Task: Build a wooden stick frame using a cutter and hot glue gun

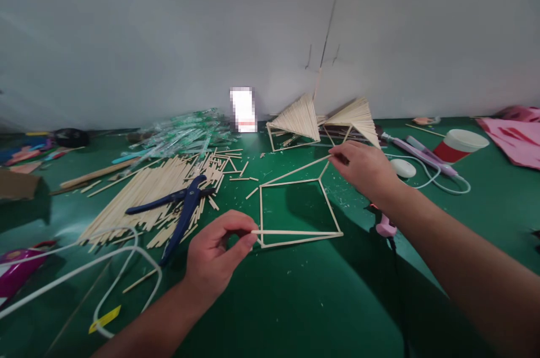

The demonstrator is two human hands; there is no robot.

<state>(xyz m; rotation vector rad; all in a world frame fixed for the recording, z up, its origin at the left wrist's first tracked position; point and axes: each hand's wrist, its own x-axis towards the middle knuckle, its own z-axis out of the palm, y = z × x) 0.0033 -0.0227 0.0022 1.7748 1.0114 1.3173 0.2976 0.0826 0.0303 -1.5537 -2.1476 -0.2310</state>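
On the green tabletop lies a square frame of thin wooden sticks (pixel 290 182). My left hand (pixel 221 243), at its front left corner, pinches the end of a wooden stick (pixel 295 232) that runs along the front side to the front right corner. At the back right my right hand (pixel 363 170) has thumb and finger closed on the raised end of another wooden stick (pixel 295 170). That stick slants up from the back left corner. A short stick (pixel 324 170) also rises from the back right corner toward the right fingertips.
Blue cutters (pixel 185 212) lie on a heap of loose sticks (pixel 139 195) at left. Two fan-like stick models (pixel 299 119) stand against the grey partition (pixel 169 37). A pink glue gun (pixel 386 227), a paper cup (pixel 458 145) and white cables (pixel 122 251) are around.
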